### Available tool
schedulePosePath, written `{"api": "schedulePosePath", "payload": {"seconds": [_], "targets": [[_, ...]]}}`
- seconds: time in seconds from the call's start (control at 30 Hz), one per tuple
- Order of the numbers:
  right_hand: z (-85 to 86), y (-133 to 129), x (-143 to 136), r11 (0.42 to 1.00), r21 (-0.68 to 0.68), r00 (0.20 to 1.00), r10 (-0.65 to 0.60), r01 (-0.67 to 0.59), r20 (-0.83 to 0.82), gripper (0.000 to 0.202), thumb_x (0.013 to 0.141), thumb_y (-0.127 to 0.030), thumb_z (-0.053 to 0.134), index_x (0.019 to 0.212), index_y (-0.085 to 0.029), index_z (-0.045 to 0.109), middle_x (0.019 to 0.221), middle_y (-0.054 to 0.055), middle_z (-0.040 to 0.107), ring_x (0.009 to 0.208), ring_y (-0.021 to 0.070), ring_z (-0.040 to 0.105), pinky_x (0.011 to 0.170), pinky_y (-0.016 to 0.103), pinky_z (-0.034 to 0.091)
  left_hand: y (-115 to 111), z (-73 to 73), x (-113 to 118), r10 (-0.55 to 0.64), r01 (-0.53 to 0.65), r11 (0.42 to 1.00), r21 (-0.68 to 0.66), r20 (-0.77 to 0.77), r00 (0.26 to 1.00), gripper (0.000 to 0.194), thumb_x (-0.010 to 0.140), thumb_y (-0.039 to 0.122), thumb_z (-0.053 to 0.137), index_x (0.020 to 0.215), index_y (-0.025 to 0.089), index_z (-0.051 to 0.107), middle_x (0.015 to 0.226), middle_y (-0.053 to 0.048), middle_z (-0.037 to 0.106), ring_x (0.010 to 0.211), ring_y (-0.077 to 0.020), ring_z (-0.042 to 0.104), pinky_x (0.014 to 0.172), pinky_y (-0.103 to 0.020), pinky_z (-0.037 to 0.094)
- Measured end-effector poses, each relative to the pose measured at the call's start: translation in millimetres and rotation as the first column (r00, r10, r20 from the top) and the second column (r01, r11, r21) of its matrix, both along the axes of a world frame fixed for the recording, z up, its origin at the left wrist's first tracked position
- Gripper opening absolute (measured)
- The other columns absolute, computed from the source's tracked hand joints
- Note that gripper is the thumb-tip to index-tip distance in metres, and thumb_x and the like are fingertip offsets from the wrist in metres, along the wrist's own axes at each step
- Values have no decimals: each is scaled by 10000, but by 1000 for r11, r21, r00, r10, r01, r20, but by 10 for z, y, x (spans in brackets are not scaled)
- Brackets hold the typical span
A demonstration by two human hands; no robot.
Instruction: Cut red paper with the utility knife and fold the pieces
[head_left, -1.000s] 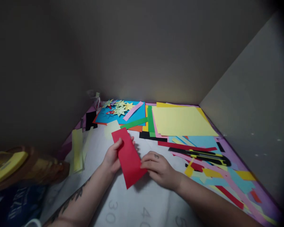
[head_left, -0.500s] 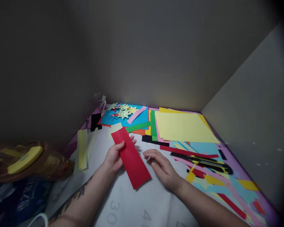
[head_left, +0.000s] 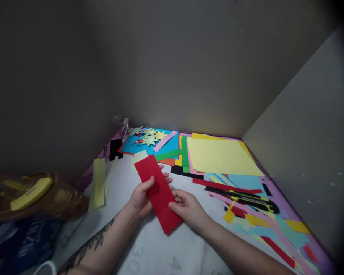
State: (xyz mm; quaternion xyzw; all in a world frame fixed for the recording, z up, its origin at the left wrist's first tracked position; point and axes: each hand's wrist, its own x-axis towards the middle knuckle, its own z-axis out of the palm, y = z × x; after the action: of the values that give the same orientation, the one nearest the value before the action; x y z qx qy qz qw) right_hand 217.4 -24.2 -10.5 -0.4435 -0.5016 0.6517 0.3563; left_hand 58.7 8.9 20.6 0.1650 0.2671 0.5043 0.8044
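A folded-looking strip of red paper is tilted in front of me, above the white sheet. My left hand grips its left side, thumb on top and fingers underneath, with the fingertips showing past the right edge. On the lower right edge, my right hand pinches the same paper between thumb and fingers. Just beyond its top end lies a pale cream piece of paper. A green strip rests behind it.
Paper stars lie on blue paper at the back left; a yellow sheet stack is back right. A black and yellow box cutter lies among scraps on the right. Pale yellow strips and a brown pot stand left.
My right hand has moved left and closed on the lower right edge of the red paper. The left hand keeps its hold.
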Motion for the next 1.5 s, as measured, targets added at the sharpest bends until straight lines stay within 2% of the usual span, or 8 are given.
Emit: {"api": "schedulePosePath", "payload": {"seconds": [0.1,0.2,0.3,0.57,0.8,1.17,1.33,1.5], "targets": [[-17,5,109,948,314,985,-89,39,146,371,799,-374,587,1105,-181,503,943,79,640,835,198,622,702,330,513,67,-12,-39,52,-49,998,-38,73,996,368,854,255,535,1216,189,527,903,-65,672,841,-203,647,822,-415,519],[-1,18,237,627,763,931,-161,-159,327,602,700,-434,714,1197,-209,460,1156,126,537,1076,267,515,900,448,446,158,-22,-120,106,-92,990,-109,124,987,308,872,300,506,1128,138,562,895,-72,664,832,-198,643,839,-438,516],[38,28,278,395,868,885,-224,-301,408,612,718,-434,705,1224,-224,431,1148,124,516,1082,276,491,927,491,418,191,-18,-154,105,-87,985,-150,116,988,284,868,316,508,1059,120,583,884,-84,666,820,-205,648,816,-431,528],[57,14,255,380,866,870,-239,-325,431,617,727,-441,688,1231,-225,405,1146,123,515,1078,278,494,905,483,429,160,31,-99,129,-115,980,-163,79,989,260,855,304,523,1017,115,599,856,-88,662,787,-208,647,775,-422,540],[-3,-59,87,533,807,753,-415,-254,511,737,657,-500,734,1212,-161,387,1275,204,458,1184,346,421,944,548,387,111,71,-28,472,-479,875,-62,-102,875,209,858,300,531,1013,181,605,864,-51,674,831,-192,650,790,-371,530],[39,-95,-46,657,709,711,-369,-256,599,542,708,-280,692,1166,-160,428,1243,177,511,1144,317,463,937,518,397,-30,80,91,422,-427,904,-28,-102,901,207,835,325,569,999,206,610,979,-55,673,982,-231,621,814,-379,520],[36,-33,109,514,793,819,-263,-329,510,688,685,-454,720,1217,-176,384,1321,185,415,1226,317,389,977,512,380,84,86,-76,321,-323,942,-90,-32,947,262,863,347,518,1032,162,592,870,-67,666,779,-199,646,776,-431,537],[88,33,228,335,880,870,-247,-336,427,473,786,-378,652,1165,-216,420,1274,146,446,1205,286,407,977,492,385,156,87,-187,114,-96,978,-186,92,989,392,890,442,436,999,98,589,899,-119,659,798,-226,643,760,-464,541]]}}
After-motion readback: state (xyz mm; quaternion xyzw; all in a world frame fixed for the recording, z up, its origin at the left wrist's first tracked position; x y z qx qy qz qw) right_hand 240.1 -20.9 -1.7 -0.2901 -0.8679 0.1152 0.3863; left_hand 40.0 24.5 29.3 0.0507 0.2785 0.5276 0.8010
